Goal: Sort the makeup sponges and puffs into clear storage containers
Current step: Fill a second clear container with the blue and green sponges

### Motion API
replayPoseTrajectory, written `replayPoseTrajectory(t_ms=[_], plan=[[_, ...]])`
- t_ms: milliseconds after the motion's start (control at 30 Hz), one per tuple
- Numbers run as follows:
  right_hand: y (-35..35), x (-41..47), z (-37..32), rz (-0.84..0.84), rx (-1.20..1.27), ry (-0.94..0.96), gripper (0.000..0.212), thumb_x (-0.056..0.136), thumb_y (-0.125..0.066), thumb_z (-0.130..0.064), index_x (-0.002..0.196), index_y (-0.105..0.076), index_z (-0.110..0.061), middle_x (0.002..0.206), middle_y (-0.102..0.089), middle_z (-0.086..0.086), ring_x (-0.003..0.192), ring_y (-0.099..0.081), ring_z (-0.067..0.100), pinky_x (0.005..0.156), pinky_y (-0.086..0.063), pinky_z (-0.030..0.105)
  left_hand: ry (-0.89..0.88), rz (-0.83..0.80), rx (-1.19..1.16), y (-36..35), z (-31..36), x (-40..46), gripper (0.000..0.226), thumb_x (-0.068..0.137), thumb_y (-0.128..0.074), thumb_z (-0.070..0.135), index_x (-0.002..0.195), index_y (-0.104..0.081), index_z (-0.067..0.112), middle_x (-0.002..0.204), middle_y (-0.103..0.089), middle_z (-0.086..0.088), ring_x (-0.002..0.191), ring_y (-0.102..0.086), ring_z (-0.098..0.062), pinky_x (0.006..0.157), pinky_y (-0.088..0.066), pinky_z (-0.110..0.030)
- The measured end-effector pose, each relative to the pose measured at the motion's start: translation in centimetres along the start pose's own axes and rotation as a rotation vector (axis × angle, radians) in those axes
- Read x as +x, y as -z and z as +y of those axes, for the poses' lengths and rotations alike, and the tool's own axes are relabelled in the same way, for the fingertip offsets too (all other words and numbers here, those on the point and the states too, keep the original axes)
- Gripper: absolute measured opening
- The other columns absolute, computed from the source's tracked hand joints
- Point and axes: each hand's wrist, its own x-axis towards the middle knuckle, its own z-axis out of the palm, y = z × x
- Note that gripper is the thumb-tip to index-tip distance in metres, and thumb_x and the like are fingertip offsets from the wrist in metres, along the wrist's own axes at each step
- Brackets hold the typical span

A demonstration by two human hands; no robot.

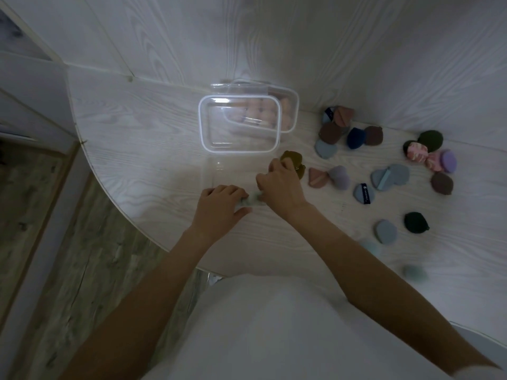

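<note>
My left hand [222,201] grips a pale green sponge [250,200] near the table's front edge. My right hand [279,185] is right beside it, fingers curled over the near edge of an olive puff [293,160]. A faint clear container [212,171] lies under and just beyond both hands. Behind it, a clear lid [240,124] leans against a closed clear container [285,108] holding peach sponges. Several loose puffs lie to the right: brown [330,133], navy [355,138], lilac [340,175], blue-grey [389,176], dark green [415,222].
The round white wood-grain table [137,149] meets white walls at the back and right. Its curved edge runs down the left, with wooden floor [82,242] below. More puffs lie at the far right [430,141] and two blurred teal sponges [415,272] by my right forearm.
</note>
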Motion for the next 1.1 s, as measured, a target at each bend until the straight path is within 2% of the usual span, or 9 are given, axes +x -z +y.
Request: replayPoseTrajectory(t_ms=[167, 333, 433, 533, 667, 767, 833, 967, 1100], plan=[[0.0, -0.6, 0.2, -0.083, 0.077, -0.056, 0.023, 0.087, -0.056, -0.033, 0.086, -0.072, -0.017, 0.086, -0.064, 0.003, 0.103, -0.045, 0.021, 0.080, -0.015, 0.034, 0.027, 0.016, 0.005, -0.3, 0.4, -0.3, 0.037, 0.079, -0.045, 0.049, 0.097, -0.064, 0.023, 0.095, -0.069, 0.004, 0.089, -0.065, -0.022, 0.077, -0.045, -0.036], [0.3, -1.0, 0.9, -0.118, 0.129, -0.035, 0.016, 0.086, -0.059, -0.020, 0.097, -0.071, -0.021, 0.095, -0.064, 0.002, 0.109, -0.042, 0.022, 0.082, -0.018, 0.034, 0.039, 0.015, 0.000, -0.6, 0.8, -0.4, 0.032, 0.079, -0.066, 0.035, 0.109, -0.061, 0.025, 0.098, -0.068, 0.002, 0.092, -0.064, -0.025, 0.082, -0.045, -0.041], [0.8, -0.6, 0.3, -0.071, 0.045, -0.033, 0.003, 0.074, -0.068, -0.016, 0.073, -0.070, -0.018, 0.072, -0.066, 0.000, 0.090, -0.050, 0.022, 0.075, -0.019, 0.032, 0.045, 0.020, -0.033, -0.6, 0.8, -0.4, 0.024, 0.079, -0.067, 0.034, 0.101, -0.065, 0.025, 0.099, -0.068, 0.002, 0.092, -0.064, -0.026, 0.083, -0.044, -0.043], [0.2, -0.7, -0.3, 0.004, -0.018, -0.008, 0.017, 0.061, -0.075, -0.010, 0.052, -0.064, -0.019, 0.049, -0.058, -0.005, 0.072, -0.053, 0.020, 0.066, -0.016, 0.032, 0.016, 0.024, -0.022, -0.5, 0.7, -0.5, 0.030, 0.082, -0.047, 0.041, 0.100, -0.068, 0.028, 0.099, -0.069, 0.003, 0.092, -0.064, -0.025, 0.082, -0.045, -0.042], [-0.2, -1.3, 0.3, -0.012, 0.076, -0.046, 0.011, 0.078, -0.065, -0.015, 0.072, -0.073, -0.021, 0.070, -0.068, -0.004, 0.094, -0.050, 0.021, 0.073, -0.015, 0.031, 0.022, -0.020, -0.011, -0.2, 0.7, -0.4, 0.036, 0.083, -0.043, 0.043, 0.108, -0.065, 0.029, 0.101, -0.068, 0.004, 0.094, -0.064, -0.023, 0.083, -0.045, -0.042], [-0.4, -1.8, 1.1, -0.006, 0.144, 0.016, 0.025, 0.090, -0.050, -0.030, 0.089, -0.073, -0.019, 0.086, -0.069, -0.002, 0.105, -0.044, 0.020, 0.078, -0.017, 0.032, 0.037, -0.032, -0.024, 0.0, 0.8, -0.2, 0.032, 0.082, -0.058, 0.038, 0.111, -0.062, 0.026, 0.103, -0.067, 0.001, 0.097, -0.062, -0.026, 0.084, -0.042, -0.043], [-0.5, -2.1, 1.4, 0.016, 0.158, 0.069, 0.034, 0.093, -0.044, -0.035, 0.091, -0.073, -0.018, 0.089, -0.069, -0.002, 0.105, -0.043, 0.019, 0.081, -0.021, 0.033, 0.054, -0.066, -0.036, 0.0, 1.0, -0.1, 0.038, 0.081, -0.054, 0.040, 0.116, -0.060, 0.025, 0.110, -0.065, -0.001, 0.103, -0.059, -0.028, 0.087, -0.040, -0.045], [-1.6, -2.9, 1.9, 0.133, 0.286, 0.109, 0.024, 0.090, -0.054, -0.028, 0.090, -0.075, -0.015, 0.098, -0.071, -0.002, 0.103, -0.048, 0.023, 0.083, -0.034, 0.036, 0.047, -0.079, -0.056, 0.1, 1.6, 0.1, 0.056, 0.077, -0.039, 0.050, 0.124, -0.054, 0.023, 0.125, -0.057, -0.004, 0.117, -0.049, -0.029, 0.094, -0.038, -0.049], [-2.4, -3.5, 2.9, 0.257, 0.445, 0.123, 0.018, 0.086, -0.060, -0.023, 0.087, -0.075, -0.012, 0.103, -0.070, 0.002, 0.101, -0.053, 0.025, 0.086, -0.038, 0.033, -0.006, -0.099, -0.068, -0.3, 1.9, 0.1, 0.046, 0.083, -0.040, 0.044, 0.123, -0.055, 0.027, 0.120, -0.060, -0.002, 0.108, -0.055, -0.028, 0.089, -0.043, -0.048]])
